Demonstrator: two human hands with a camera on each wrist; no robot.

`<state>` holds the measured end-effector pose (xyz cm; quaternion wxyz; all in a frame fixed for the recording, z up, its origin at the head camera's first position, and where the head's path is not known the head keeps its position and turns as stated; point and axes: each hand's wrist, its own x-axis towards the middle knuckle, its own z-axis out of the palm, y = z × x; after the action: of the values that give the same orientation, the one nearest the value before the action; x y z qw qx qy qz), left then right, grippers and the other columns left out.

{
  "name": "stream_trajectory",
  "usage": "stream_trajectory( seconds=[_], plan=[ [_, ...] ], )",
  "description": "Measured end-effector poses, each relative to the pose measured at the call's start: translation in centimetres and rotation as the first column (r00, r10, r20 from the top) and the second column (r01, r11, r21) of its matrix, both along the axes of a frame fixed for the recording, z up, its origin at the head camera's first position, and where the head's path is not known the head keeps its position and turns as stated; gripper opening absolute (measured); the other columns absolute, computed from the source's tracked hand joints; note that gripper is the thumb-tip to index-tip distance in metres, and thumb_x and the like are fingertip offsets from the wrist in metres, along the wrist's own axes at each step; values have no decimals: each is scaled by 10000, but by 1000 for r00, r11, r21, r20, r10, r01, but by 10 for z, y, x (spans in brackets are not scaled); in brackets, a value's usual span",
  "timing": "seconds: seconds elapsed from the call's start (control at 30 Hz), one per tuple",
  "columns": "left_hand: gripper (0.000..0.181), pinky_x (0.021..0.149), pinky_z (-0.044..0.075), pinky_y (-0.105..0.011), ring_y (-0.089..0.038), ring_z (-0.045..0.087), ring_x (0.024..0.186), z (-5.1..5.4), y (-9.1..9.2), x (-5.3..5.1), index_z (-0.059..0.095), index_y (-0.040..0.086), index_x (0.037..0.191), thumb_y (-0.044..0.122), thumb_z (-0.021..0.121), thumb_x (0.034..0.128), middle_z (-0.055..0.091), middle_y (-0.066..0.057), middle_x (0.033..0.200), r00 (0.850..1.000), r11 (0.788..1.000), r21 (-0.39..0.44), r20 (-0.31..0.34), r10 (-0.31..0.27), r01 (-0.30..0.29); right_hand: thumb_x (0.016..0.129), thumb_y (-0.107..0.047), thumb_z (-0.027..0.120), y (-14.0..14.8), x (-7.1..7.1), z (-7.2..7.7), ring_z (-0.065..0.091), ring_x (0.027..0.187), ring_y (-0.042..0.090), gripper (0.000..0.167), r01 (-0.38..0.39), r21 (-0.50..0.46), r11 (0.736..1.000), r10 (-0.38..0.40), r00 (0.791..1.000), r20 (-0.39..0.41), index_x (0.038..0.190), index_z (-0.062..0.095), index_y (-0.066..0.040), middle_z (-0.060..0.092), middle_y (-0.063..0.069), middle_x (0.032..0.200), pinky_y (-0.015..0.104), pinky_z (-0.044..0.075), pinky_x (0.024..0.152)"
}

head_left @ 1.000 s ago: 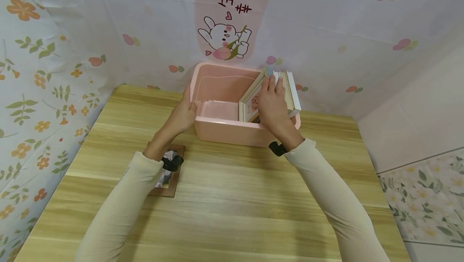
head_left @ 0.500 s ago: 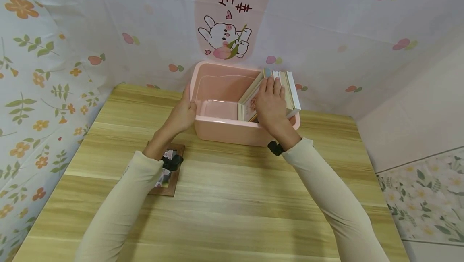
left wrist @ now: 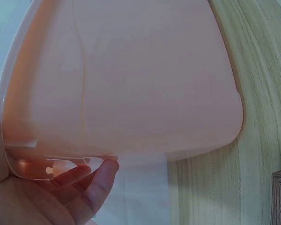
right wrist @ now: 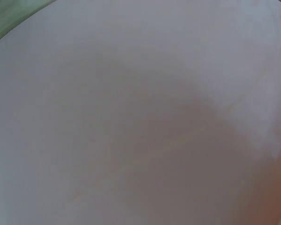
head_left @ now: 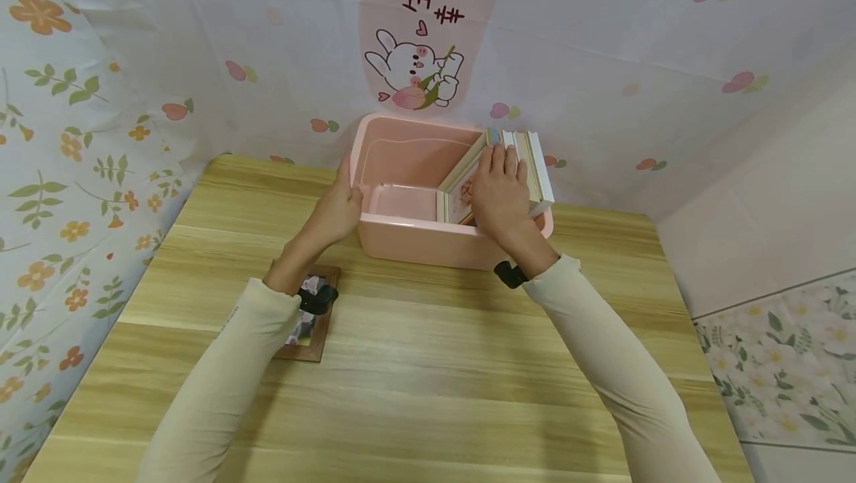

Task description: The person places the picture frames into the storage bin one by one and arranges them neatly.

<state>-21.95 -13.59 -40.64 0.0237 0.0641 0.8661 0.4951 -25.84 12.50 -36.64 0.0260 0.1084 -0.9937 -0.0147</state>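
Observation:
In the head view a pink plastic storage bin (head_left: 428,242) stands against the back curtain. My left hand (head_left: 336,209) grips its left end; the left wrist view shows the fingers (left wrist: 96,190) curled under the rim at the handle slot. Several picture frames (head_left: 539,171) lean together in the bin's right part, the front one (head_left: 457,199) tilted with a pale picture showing. My right hand (head_left: 503,197) lies over them, its fairly straight fingers resting on the frames' top edges. The right wrist view shows only the blurred pink bin wall (right wrist: 131,103).
A brown wooden picture frame (head_left: 326,316) with a photo lies on the wood-grain table (head_left: 428,394), partly under my left forearm. A printed curtain (head_left: 287,59) hangs right behind the bin. Black camera straps (head_left: 511,275) sit on both wrists.
My right hand and the front frames in the bin have shifted slightly left and down. The left hand and the bin have stayed almost in place.

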Motion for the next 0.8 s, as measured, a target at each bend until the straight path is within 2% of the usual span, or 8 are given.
stream_trajectory(
  seconds=[0.07,0.13,0.3,0.4,0.53,0.8],
  plan=[
    [650,1130,308,-543,-402,337,1415,0,0,0,-66,95,1591,92,261,1028,261,-294,1569,1000,1000,3,-3,0,1,1046,-171,292,1,1,3,73,1492,466,577,-8,-24,1000,9,999,40,1526,125,102,141,316,1594,586,100,1191],
    [650,1126,312,-541,-397,335,1417,-1,0,0,-63,95,1591,89,262,1028,256,-291,1572,1000,1000,2,-5,-1,1,1033,-216,379,3,1,6,35,1495,466,651,-16,-46,999,20,996,82,1535,100,91,98,311,1604,584,72,1194],
    [647,1086,356,-548,-399,379,1385,-1,0,-1,-49,79,1589,78,265,1024,277,-306,1557,1000,1000,11,-16,-3,3,903,-336,692,8,0,17,-53,1496,458,1014,-59,-60,996,70,978,198,1550,24,68,-17,294,1620,573,25,1198],
    [640,1104,335,-552,-404,372,1389,-1,0,0,-55,81,1589,84,257,1030,279,-306,1556,1000,1000,15,-17,-8,8,833,-336,785,12,-1,23,-107,1489,451,1153,-93,-53,994,104,958,269,1552,-22,66,-87,287,1619,571,7,1197],
    [627,1119,311,-564,-416,368,1391,-1,0,0,-53,89,1589,98,249,1040,288,-308,1550,1000,1000,20,-14,-12,12,789,-272,833,15,-1,27,-144,1484,442,1211,-128,-12,992,126,942,313,1555,-44,59,-143,278,1613,568,0,1196],
    [633,1110,321,-572,-422,376,1385,-1,-1,-1,-55,93,1590,93,253,1037,296,-308,1546,1000,1000,23,-13,-11,11,761,-74,801,12,0,22,-134,1472,485,1138,-116,4,993,111,959,261,1556,0,69,-120,279,1617,593,-6,1185]
  ],
)
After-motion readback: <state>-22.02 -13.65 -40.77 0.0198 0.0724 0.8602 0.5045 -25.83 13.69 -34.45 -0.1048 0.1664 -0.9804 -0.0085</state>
